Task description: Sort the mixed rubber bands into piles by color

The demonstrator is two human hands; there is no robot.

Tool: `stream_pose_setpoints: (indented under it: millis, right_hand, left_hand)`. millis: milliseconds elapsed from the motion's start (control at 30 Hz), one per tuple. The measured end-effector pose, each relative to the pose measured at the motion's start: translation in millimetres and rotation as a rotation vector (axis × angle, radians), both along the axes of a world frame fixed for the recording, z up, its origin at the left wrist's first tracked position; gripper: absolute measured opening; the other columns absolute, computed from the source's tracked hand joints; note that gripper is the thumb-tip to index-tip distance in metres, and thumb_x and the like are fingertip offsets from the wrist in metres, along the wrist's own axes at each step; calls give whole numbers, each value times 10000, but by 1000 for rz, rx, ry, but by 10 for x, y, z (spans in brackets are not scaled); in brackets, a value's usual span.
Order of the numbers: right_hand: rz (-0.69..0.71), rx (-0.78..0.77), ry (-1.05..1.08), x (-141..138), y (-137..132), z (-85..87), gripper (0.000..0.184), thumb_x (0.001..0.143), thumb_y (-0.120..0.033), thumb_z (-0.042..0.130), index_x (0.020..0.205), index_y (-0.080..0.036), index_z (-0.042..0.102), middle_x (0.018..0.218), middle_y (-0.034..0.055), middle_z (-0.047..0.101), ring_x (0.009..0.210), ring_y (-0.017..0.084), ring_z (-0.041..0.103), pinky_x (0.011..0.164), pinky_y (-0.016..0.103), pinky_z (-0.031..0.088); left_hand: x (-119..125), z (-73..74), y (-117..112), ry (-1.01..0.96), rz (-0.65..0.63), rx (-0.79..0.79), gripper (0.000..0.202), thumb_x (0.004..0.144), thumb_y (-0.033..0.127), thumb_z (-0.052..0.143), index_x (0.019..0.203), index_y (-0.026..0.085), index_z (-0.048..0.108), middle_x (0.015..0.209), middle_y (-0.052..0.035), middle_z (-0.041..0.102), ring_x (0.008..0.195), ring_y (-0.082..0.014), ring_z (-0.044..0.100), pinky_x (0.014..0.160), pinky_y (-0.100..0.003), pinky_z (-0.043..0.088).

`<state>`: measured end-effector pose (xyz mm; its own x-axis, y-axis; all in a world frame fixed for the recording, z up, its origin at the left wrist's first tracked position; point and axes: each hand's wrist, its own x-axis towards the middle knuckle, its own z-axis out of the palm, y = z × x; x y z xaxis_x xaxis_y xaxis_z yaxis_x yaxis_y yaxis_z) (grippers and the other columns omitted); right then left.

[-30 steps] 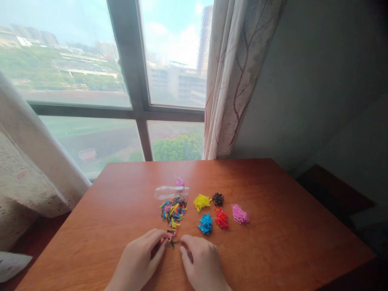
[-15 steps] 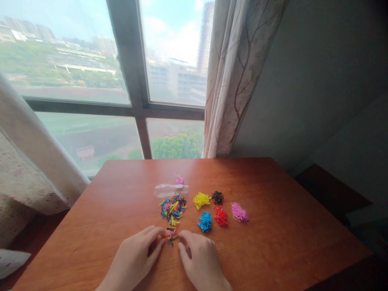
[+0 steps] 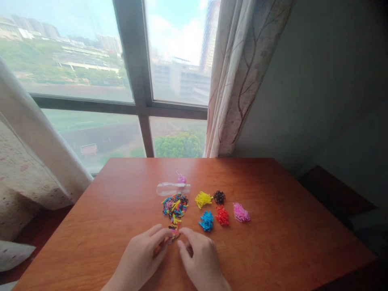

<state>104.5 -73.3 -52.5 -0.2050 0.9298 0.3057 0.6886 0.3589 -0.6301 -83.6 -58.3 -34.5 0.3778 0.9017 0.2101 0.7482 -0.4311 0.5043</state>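
Observation:
A mixed heap of small coloured rubber bands (image 3: 175, 205) lies on the wooden table (image 3: 281, 238). Right of it sit sorted little piles: yellow (image 3: 203, 199), black (image 3: 218, 197), blue (image 3: 206, 221), red (image 3: 222, 216) and pink (image 3: 241, 213). My left hand (image 3: 142, 255) and my right hand (image 3: 197, 258) rest side by side at the near end of the mixed heap. Their fingertips are pinched together on a few bands (image 3: 175, 233) at the heap's tail. A clear plastic bag (image 3: 172, 188) with a pink bit at its end lies behind the heap.
A large window (image 3: 133, 72) with a dark frame stands beyond the table's far edge. Curtains hang at the left (image 3: 27, 161) and right (image 3: 239, 76). A grey wall and a dark low piece of furniture (image 3: 336, 194) are to the right.
Both hands have crept slightly forward and closer together at the heap's tail. The view has shifted a little; the piles have not moved.

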Motion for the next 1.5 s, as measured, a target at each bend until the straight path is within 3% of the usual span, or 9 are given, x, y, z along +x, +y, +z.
stream_pose_setpoints:
  millis: [300,433,767,933,1233,1500]
  right_hand:
    - [4,38,100,-25,-16,-11,160,932,-215,511,935,-240,668,783,-1,713,682,160,673,657,217,461]
    - [-31,39,107,65,-1,8,164,941,-236,515,929,-243,678,772,-4,709,671,155,669,637,212,465]
    - [-342,134,-5,979,245,-1,357,986,-450,465,907,-201,708,696,38,699,583,169,654,581,241,475]
    - [-411,136,-84,1194,278,-102,384,977,-481,453,912,-207,714,625,15,667,531,170,636,548,253,454]
    - [-402,128,-60,1146,228,-35,326,960,-436,487,965,-204,715,647,7,674,550,172,647,565,255,464]
    - [-237,118,78,661,88,34,230,970,-309,491,969,-215,700,831,38,735,681,167,690,651,228,497]
  left_hand:
    - [11,-38,-8,43,-69,68,280,954,246,435,938,280,712,781,8,673,643,-100,654,615,-144,476]
    - [-10,-34,2,43,-19,48,246,964,268,439,983,279,684,791,14,674,657,-111,663,616,-163,475]
    - [-57,-52,4,101,-3,-4,243,961,279,423,942,270,665,795,16,672,676,-126,676,605,-185,471]
    - [-49,-37,4,93,-3,-25,251,961,270,413,903,262,657,788,15,672,677,-121,674,612,-179,468]
    - [-78,-43,1,131,34,-77,246,962,284,410,922,268,652,807,11,666,696,-133,668,620,-193,455]
    - [-59,2,-25,128,42,-159,224,959,315,414,908,263,626,782,22,646,678,-133,636,628,-211,424]
